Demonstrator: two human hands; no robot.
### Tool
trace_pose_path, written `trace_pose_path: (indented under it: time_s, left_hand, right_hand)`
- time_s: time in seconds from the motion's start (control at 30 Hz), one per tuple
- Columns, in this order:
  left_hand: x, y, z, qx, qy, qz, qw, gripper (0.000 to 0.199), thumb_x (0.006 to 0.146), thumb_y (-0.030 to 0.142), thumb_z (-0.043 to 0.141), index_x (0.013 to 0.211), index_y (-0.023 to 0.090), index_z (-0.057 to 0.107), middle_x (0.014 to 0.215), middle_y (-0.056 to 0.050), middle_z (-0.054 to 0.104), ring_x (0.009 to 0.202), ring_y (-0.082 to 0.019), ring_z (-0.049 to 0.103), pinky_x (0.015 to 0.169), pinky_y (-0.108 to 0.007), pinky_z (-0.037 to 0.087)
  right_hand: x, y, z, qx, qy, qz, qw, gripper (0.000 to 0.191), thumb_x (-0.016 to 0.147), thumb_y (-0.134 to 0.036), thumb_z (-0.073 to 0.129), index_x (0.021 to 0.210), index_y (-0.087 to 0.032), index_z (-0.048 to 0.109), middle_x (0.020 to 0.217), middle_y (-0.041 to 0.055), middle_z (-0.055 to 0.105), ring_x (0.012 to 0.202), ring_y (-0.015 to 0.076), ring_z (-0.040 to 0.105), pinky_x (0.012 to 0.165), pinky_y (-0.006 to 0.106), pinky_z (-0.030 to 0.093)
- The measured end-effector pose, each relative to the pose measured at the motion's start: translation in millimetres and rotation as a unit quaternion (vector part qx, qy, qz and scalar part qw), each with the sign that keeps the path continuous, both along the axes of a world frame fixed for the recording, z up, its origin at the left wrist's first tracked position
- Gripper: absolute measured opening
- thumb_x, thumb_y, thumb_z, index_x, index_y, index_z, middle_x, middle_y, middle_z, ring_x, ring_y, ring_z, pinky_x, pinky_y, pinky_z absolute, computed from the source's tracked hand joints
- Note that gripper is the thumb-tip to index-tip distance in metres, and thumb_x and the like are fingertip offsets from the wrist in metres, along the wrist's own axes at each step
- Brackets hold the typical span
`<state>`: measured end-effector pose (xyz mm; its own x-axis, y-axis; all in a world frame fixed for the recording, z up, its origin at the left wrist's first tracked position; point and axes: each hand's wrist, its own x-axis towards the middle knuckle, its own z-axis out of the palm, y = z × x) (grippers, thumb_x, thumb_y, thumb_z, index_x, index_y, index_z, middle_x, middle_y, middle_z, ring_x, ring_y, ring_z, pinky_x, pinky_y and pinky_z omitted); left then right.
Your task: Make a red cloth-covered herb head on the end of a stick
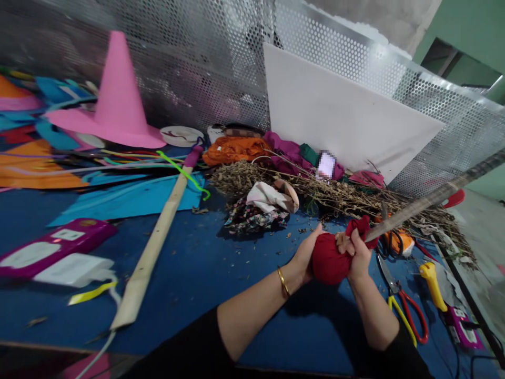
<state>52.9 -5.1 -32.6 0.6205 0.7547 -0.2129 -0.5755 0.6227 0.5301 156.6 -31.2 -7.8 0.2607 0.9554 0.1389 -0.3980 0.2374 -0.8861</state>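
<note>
A round bundle of dark red cloth (330, 259) is gathered around the lower end of a long wooden stick (422, 208), which slants up to the right. My left hand (306, 255), with a gold bangle at the wrist, cups the left side of the bundle. Around the gathered neck of the cloth, where a tan band (342, 243) shows, my right hand (360, 255) is closed. Loose red cloth sticks out above the right fingers.
Scissors (398, 295) and a yellow-handled glue gun (433, 284) lie at the right. Dried stalks (339, 195), cloth scraps and a phone (325, 165) are behind. At left are a peeled stick (158, 242), pink hat (118, 100) and purple box (59, 245).
</note>
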Motion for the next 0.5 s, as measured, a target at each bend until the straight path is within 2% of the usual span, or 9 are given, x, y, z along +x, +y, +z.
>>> trace_pose_path:
  time_s: [0.1, 0.17, 0.33, 0.4, 0.5]
  left_hand:
    - [1.6, 0.4, -3.6, 0.067, 0.052, 0.079, 0.993, 0.057, 0.079, 0.071, 0.053, 0.074, 0.015, 0.060, 0.069, -0.001, 0.064, 0.069, -0.015, 0.061, 0.074, -0.027, 0.048]
    - [1.7, -1.5, -4.2, 0.101, 0.066, 0.103, 0.987, 0.059, 0.076, 0.073, 0.055, 0.077, 0.015, 0.062, 0.072, -0.002, 0.066, 0.074, -0.016, 0.062, 0.078, -0.028, 0.048]
    - [-0.6, -10.2, 4.7, 0.146, -0.020, 0.064, 0.987, 0.070, 0.063, 0.064, 0.076, 0.110, 0.014, 0.066, 0.106, -0.012, 0.070, 0.101, -0.025, 0.063, 0.095, -0.036, 0.044]
    - [-0.2, -14.2, 7.9, 0.138, -0.036, 0.052, 0.988, 0.067, 0.060, 0.059, 0.080, 0.109, 0.015, 0.066, 0.109, -0.011, 0.070, 0.104, -0.026, 0.062, 0.096, -0.036, 0.044]
    - [3.7, -19.3, 7.4, 0.061, -0.041, 0.086, 0.994, 0.050, 0.066, 0.055, 0.078, 0.099, 0.019, 0.067, 0.103, -0.006, 0.071, 0.098, -0.020, 0.063, 0.094, -0.032, 0.046]
  right_hand:
    - [9.3, 1.6, 10.4, -0.005, 0.057, -0.002, 0.998, 0.049, 0.073, -0.056, 0.069, 0.049, -0.023, 0.042, 0.036, -0.0111, 0.026, 0.039, 0.0091, 0.034, 0.072, 0.037, 0.050]
    - [16.0, 2.0, 18.6, -0.010, 0.089, -0.018, 0.996, 0.043, 0.074, -0.056, 0.069, 0.058, -0.023, 0.046, 0.038, -0.0136, 0.019, 0.038, 0.0083, 0.028, 0.073, 0.037, 0.049]
    - [27.0, 3.6, 30.5, -0.014, 0.138, -0.031, 0.990, 0.042, 0.074, -0.050, 0.071, 0.060, -0.023, 0.043, 0.040, -0.0148, 0.014, 0.038, 0.0068, 0.022, 0.069, 0.031, 0.048]
    - [27.3, 2.9, 31.6, -0.012, 0.142, -0.029, 0.989, 0.043, 0.075, -0.050, 0.070, 0.060, -0.023, 0.041, 0.040, -0.0148, 0.012, 0.037, 0.0069, 0.022, 0.068, 0.031, 0.047]
    - [22.6, 0.2, 31.9, -0.014, 0.127, -0.033, 0.991, 0.045, 0.076, -0.053, 0.068, 0.060, -0.023, 0.038, 0.040, -0.0147, 0.010, 0.037, 0.0072, 0.021, 0.067, 0.032, 0.047]
